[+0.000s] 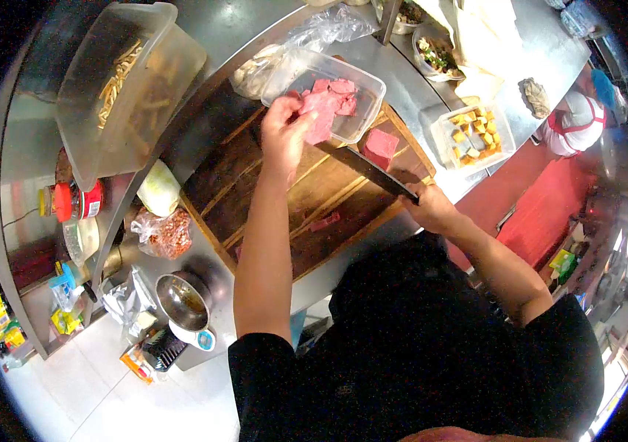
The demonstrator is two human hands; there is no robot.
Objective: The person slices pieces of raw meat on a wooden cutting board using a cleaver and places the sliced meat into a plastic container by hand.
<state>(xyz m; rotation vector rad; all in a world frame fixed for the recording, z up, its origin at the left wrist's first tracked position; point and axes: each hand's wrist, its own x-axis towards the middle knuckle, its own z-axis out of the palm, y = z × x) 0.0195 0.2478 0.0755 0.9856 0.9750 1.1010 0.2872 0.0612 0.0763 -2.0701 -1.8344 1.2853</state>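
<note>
My left hand point(284, 132) is closed on pink meat slices point(320, 127) at the near side of a clear plastic container point(369, 82). More pink pieces lie inside this container. In my right hand point(432, 209) is the handle of a long dark-bladed knife point(369, 171). Its blade points up and left, with the tip just under the slices in my left hand. A pink meat block point(380, 147) sits on the wooden cutting board point(255, 199), beyond the blade. One small pink scrap point(325, 222) lies lower on the board.
A tub of yellow-brown cubes point(507, 149) stands to the right. A bag of peanuts point(163, 232), a cabbage point(159, 188) and a metal bowl point(181, 302) are left of the board. Above is a large plastic bin point(174, 66). Another person point(575, 121) is at far right.
</note>
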